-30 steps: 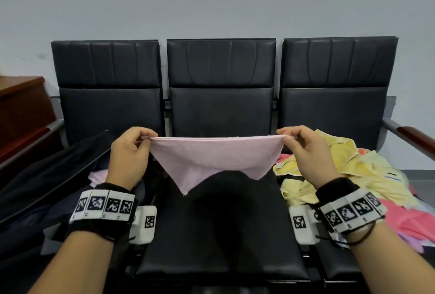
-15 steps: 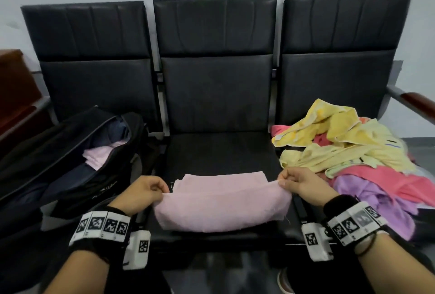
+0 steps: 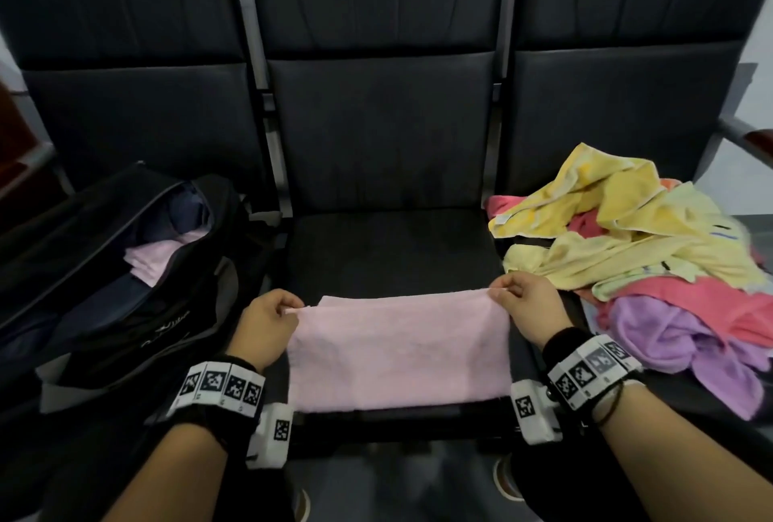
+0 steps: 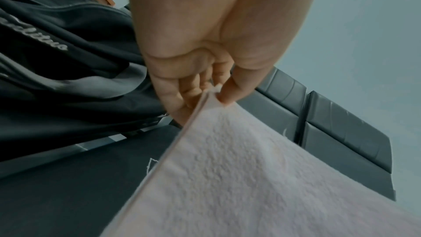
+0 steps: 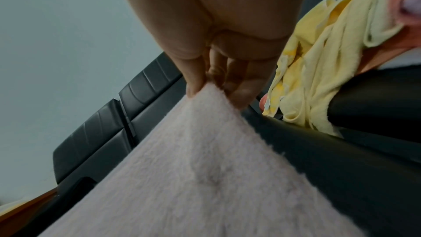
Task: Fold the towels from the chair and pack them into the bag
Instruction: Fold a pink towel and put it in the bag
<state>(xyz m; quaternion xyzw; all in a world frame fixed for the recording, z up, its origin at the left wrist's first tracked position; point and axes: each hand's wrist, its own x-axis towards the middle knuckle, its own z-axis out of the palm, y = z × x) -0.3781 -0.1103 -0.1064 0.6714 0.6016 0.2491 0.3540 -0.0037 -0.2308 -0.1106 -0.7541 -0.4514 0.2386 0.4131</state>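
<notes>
A pale pink towel [image 3: 397, 350] lies folded on the front of the middle black seat [image 3: 389, 245]. My left hand [image 3: 288, 310] pinches its far left corner and my right hand [image 3: 500, 291] pinches its far right corner, holding the upper layer stretched between them. In the left wrist view thumb and fingers of the left hand [image 4: 214, 91] clamp the towel [image 4: 250, 177] corner. The right wrist view shows the right hand [image 5: 209, 87] nipping the towel [image 5: 205, 177] edge the same way. An open black bag [image 3: 104, 270] with a folded pink towel [image 3: 159, 256] inside sits on the left seat.
A loose heap of yellow, coral and purple towels [image 3: 652, 270] covers the right seat, close to my right wrist. A wooden armrest [image 3: 757, 145] juts out at the far right. Seat backs [image 3: 376, 61] rise behind. A shoe [image 3: 506, 479] shows on the floor below.
The towel went from being held stretched in the air to lying folded on the middle seat. Both hands came down and toward me, still pinching its corners. The head view tilted downward.
</notes>
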